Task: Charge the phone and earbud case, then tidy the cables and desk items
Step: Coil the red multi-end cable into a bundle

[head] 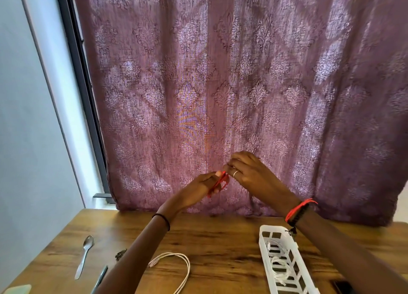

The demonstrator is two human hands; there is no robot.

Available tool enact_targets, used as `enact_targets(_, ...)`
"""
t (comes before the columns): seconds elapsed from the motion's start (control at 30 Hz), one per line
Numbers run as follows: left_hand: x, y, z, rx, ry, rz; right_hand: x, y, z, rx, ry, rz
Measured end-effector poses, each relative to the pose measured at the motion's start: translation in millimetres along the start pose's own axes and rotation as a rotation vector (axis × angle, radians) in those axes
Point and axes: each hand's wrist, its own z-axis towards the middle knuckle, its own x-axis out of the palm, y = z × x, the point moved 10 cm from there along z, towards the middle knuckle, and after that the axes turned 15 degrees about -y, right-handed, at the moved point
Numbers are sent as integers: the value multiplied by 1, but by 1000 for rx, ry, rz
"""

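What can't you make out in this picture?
All head view.
Red item in left hand: fingers hide its shape.
Whether right hand pinches it: knuckles hide that.
Dark object, bottom right: cut off by edge and forearm.
Pale object, bottom left: cut off by edge.
Small dark thing by spoon: blurred.

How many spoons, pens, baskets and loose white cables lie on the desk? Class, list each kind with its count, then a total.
spoon: 1
pen: 1
white basket: 1
loose white cable: 1
Total: 4
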Motion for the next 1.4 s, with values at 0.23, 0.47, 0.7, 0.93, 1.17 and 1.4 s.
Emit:
enact_targets(0.23,5,7,-3,-52,11,-123,28,-5,-7,158,164,131)
enact_targets(0.47,12,24,-6,-182,14,-243,65,-8,-25,503,204,473)
enact_targets(0.7,8,41,-5,-345,-82,-431,83,2,-43,680,232,656)
enact_targets(0.93,7,37,-6,-393,-61,-619,80,-12,-49,932,-90,574)
enact_targets(1.17,6,41,-8,-430,-31,-742,82,-17,-47,1088,-106,564)
enact_targets(1.4,3,42,-4,-401,26,-616,91,-25,-54,1149,-26,707)
